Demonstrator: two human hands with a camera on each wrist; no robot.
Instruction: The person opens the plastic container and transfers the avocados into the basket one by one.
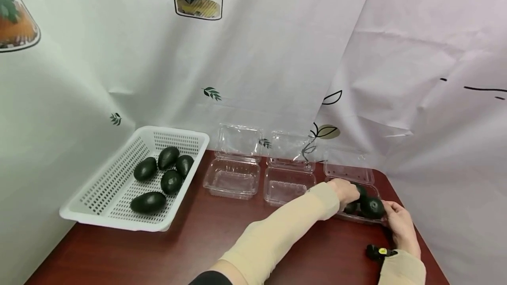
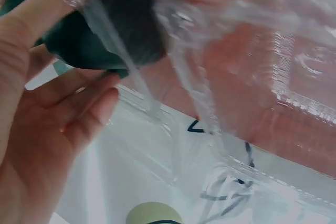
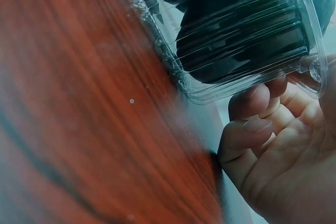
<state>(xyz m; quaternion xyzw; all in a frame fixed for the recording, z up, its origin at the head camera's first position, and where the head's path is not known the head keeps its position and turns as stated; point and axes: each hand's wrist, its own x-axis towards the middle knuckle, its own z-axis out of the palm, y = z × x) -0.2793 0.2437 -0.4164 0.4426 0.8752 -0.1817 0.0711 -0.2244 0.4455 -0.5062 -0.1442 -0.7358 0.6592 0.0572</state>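
Observation:
At the right end of the table stands an open clear plastic clamshell container (image 1: 356, 219) with dark green avocados (image 1: 372, 208) in it. My left hand (image 1: 343, 190) reaches into it from the left. In the left wrist view, its thumb and fingers lie on either side of an avocado (image 2: 79, 40), behind a clear plastic rim. My right hand (image 1: 401, 223) holds the container's right side. The right wrist view shows its curled fingers (image 3: 244, 137) under the rim, against the clear wall. The left hand partly hides the avocados.
A white perforated basket (image 1: 107, 221) with several avocados stands at the left. Two more clear clamshells, the left one (image 1: 231, 179) and the middle one (image 1: 287, 184), stand with raised lids along the back edge. A patterned white curtain (image 1: 257, 56) hangs behind the table (image 1: 198, 241).

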